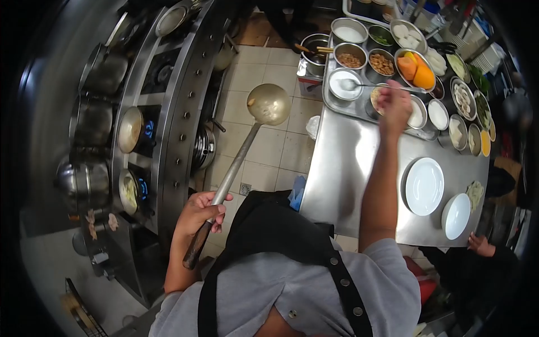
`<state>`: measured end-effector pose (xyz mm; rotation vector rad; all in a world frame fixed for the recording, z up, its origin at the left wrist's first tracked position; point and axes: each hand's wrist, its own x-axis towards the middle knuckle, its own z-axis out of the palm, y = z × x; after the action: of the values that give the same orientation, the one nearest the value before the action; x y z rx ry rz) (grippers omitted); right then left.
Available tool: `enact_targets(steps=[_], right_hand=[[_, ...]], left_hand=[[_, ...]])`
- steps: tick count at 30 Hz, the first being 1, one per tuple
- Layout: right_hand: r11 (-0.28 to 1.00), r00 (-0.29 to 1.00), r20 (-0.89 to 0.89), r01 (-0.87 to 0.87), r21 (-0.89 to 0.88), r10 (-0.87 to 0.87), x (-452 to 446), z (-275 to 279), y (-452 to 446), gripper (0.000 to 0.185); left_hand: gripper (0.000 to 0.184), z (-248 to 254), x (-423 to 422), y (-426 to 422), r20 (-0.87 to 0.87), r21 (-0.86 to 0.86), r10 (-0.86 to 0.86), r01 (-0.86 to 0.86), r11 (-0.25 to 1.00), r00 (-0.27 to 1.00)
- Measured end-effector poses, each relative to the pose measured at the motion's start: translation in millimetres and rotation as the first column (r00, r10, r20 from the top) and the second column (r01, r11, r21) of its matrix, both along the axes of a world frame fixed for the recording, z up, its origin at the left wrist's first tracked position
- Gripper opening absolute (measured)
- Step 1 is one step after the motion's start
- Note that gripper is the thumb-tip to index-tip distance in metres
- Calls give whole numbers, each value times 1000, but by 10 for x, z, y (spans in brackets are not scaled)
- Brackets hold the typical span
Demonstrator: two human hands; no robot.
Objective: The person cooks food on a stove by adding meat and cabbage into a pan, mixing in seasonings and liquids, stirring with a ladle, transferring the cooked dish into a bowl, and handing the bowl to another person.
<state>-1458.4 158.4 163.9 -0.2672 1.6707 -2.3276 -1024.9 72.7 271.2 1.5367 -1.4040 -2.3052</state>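
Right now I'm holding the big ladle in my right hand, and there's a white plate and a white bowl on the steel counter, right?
No, the head view shows the big ladle in your left hand. The white plate and white bowl are on the steel counter.

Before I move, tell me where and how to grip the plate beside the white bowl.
Likely the left rim, pinched, coming low from the left: the plate lies shallow, face up, bare counter borders that edge, and the bowl crowds its right.

The blurred right hand [393, 102] hides part of the spoon [368, 85] and a bowl [374, 96] beneath.
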Motion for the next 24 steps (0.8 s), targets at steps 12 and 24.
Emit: enact_targets(steps=[12, 24], right_hand=[[997, 962, -266, 78, 29, -67, 48, 123, 144, 24], [939, 963, -249, 174, 297, -100, -543, -42, 616, 24]], left_hand=[[36, -178, 89, -24, -17, 99, 10, -8, 995, 1000], [29, -346, 74, -66, 105, 20, 66, -68, 997, 992]])
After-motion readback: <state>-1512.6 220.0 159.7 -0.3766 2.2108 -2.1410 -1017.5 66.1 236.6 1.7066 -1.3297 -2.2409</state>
